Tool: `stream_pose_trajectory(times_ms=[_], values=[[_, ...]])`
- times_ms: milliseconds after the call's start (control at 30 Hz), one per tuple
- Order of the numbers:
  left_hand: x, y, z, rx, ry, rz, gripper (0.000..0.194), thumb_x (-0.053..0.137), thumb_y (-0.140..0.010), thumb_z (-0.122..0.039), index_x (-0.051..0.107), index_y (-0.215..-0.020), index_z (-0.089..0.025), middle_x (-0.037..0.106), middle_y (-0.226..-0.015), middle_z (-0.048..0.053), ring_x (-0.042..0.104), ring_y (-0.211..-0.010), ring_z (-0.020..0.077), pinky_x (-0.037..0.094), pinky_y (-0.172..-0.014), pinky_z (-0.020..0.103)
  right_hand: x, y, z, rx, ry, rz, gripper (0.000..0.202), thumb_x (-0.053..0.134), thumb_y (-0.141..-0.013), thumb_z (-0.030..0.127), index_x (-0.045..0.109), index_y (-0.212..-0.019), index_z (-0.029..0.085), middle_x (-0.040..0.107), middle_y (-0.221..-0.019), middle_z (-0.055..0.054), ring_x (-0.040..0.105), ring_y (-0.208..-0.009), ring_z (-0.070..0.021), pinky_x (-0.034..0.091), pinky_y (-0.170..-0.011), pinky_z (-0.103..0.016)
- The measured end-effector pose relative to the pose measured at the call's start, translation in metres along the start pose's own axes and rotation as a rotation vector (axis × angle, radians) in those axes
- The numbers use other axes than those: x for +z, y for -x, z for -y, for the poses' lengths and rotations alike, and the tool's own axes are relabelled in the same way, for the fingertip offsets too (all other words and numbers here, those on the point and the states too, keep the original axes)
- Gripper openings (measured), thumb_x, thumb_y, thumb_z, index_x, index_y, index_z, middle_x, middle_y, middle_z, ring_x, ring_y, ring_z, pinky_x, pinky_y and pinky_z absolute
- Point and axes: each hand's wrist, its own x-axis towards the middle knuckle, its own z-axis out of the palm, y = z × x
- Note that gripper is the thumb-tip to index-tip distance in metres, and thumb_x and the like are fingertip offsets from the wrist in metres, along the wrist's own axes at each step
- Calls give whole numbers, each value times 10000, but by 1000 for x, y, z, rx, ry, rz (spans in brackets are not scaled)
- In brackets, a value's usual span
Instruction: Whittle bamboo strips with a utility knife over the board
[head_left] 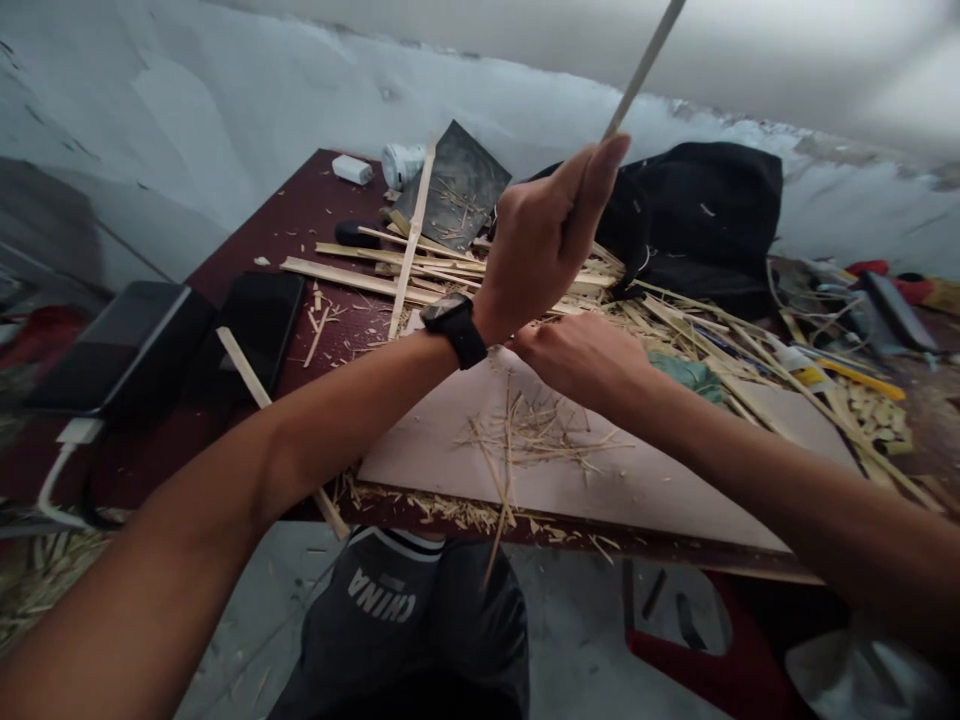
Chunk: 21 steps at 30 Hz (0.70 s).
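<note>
My left hand [551, 230], a dark watch [454, 325] on its wrist, is raised over the table and closed around a thin bamboo strip [645, 65]. The strip points up and to the right; its lower end is hidden by my fingers. Just below, my right hand [585, 355] is closed, low over the pale board [442, 430]. Whatever its fingers grip is hidden from view. Thin bamboo slivers [540, 430] lie heaped on the board in front of both hands.
Loose bamboo strips [360, 275] and shavings cover the dark red table [255, 235]. At the left lie a phone [251, 325] and a black device with a white cable [64, 470]. Behind are a dark plate [457, 180] and black cloth [712, 220]; a yellow-handled tool [862, 378] lies right.
</note>
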Motion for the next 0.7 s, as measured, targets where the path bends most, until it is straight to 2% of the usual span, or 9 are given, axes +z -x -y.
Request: stream_pose_trajectory(times_ms=[67, 100, 133, 233, 300, 367, 467, 567, 700], values=[[2, 2, 8, 22, 46, -10, 377, 423, -1187, -273, 558, -842, -205, 317, -664, -66, 389, -463, 52, 286, -527, 229, 13, 1, 0, 51, -48, -22, 466, 315, -1142, 385, 710, -1239, 157, 783, -916, -176, 686, -733, -267, 332, -645, -380], [3, 3, 14, -38, 50, -84, 403, 440, -1183, -288, 533, -799, -208, 323, -659, -62, 372, -473, 58, 279, -524, 238, 17, 2, 0, 65, -55, -35, 480, 309, -1147, 417, 703, -1224, 153, 782, -911, -179, 689, -719, -270, 319, -630, -376], [3, 3, 19, -44, 79, -97, 423, 454, -1180, -309, 509, -772, -212, 336, -639, -64, 373, -473, 62, 283, -515, 243, 18, 2, 1, 69, -46, -47, 483, 304, -1149, 417, 698, -1215, 144, 781, -906, -185, 694, -711, -275, 310, -619, -375], [4, 4, 26, -103, 96, -126, 439, 484, -1172, -309, 469, -741, -225, 363, -604, -62, 368, -478, 79, 288, -516, 267, 8, 2, 5, 32, 52, -48, 438, 297, -1126, 259, 697, -1217, 103, 767, -844, -199, 709, -713, -292, 309, -610, -381], [4, 4, 20, -61, 83, -106, 415, 490, -1170, -329, 499, -769, -223, 379, -621, -59, 363, -479, 85, 280, -525, 276, -3, 2, 8, -17, 115, -13, 431, 303, -1083, 148, 706, -1223, 87, 765, -831, -200, 720, -733, -295, 327, -621, -384], [4, 4, 12, 0, 83, -57, 406, 502, -1159, -406, 528, -798, -220, 381, -640, -59, 364, -483, 89, 289, -548, 279, -7, 2, 10, -46, 128, 9, 440, 308, -1061, 111, 716, -1225, 92, 775, -855, -198, 725, -749, -291, 350, -637, -384], [2, 5, 9, -125, 93, 6, 430, 503, -1155, -451, 517, -785, -234, 365, -610, -67, 335, -480, 106, 276, -561, 309, 6, 4, 11, 22, 64, -63, 442, 290, -1118, 229, 705, -1212, 106, 792, -935, -199, 720, -752, -281, 359, -636, -380], [0, 6, 19, -276, 74, -81, 489, 463, -1169, -455, 485, -726, -249, 374, -573, -57, 310, -485, 132, 246, -562, 357, 24, 6, 8, 89, 8, -142, 480, 276, -1157, 384, 682, -1180, 128, 801, -1016, -202, 721, -758, -269, 326, -612, -366], [-1, 8, 32, -332, 56, -83, 514, 476, -1156, -500, 479, -705, -255, 361, -568, -53, 294, -500, 143, 233, -571, 377, 29, 10, 2, 105, 5, -150, 513, 245, -1166, 439, 664, -1192, 144, 809, -984, -170, 714, -735, -259, 283, -606, -358]])
